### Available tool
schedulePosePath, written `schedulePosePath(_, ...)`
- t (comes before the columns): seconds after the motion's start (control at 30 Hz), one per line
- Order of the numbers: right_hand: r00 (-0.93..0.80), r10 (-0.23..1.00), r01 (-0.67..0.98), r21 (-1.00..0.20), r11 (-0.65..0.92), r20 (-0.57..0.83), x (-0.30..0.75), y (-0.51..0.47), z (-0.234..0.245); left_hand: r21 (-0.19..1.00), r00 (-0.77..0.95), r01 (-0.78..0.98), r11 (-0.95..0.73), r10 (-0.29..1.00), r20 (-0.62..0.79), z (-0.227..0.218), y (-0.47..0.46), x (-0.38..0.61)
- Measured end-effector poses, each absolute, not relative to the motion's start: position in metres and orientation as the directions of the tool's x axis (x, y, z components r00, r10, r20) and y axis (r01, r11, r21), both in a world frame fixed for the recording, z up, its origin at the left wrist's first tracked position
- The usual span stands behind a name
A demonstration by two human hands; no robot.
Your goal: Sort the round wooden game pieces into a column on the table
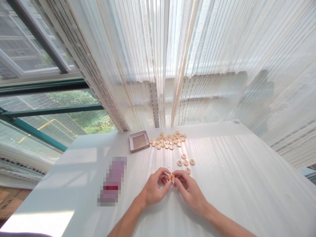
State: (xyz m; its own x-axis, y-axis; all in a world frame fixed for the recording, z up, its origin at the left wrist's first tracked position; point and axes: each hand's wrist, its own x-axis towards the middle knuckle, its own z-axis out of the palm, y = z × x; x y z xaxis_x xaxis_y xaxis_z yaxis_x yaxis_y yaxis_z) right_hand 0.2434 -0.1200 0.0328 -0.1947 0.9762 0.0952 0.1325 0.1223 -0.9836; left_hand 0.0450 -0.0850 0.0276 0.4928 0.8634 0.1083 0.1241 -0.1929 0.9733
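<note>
Between both hands, raised a little over the white table, is a round wooden Chinese chess piece (171,178) with a red character facing me. My left hand (157,186) pinches it from the left, thumb below and fingers above. On the other side my right hand (189,190) has its thumb and fingertips at the piece's right edge. Just beyond my right hand lie several face-up chess pieces in a small cross, among them a red-marked piece (186,162) in the middle and a black-marked piece (192,162) at the right.
Farther back sits a cluster of blank-side-up chess pieces (167,142). A shallow open box (139,141) stands at its left. A blurred-out purple item (113,181) lies left of my hands. Sheer curtains (158,65) hang behind the table (242,184).
</note>
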Motion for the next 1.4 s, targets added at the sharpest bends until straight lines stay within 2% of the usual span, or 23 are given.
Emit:
schedulePosePath(0.7, -0.173, 0.984, 0.135, -0.989, 0.060, 0.036, 0.2430, -0.1198, 0.0294, 0.941, 0.526, 0.201, -0.273, 0.840, 0.131, 0.0307, -0.0889, 0.0485)
schedulePosePath(1.4, -0.205, 0.975, 0.144, -0.983, 0.115, 0.084, 0.2432, -0.1231, 0.0351, 0.951, 0.503, 0.200, -0.238, 0.857, 0.109, 0.0377, -0.0890, 0.0464)
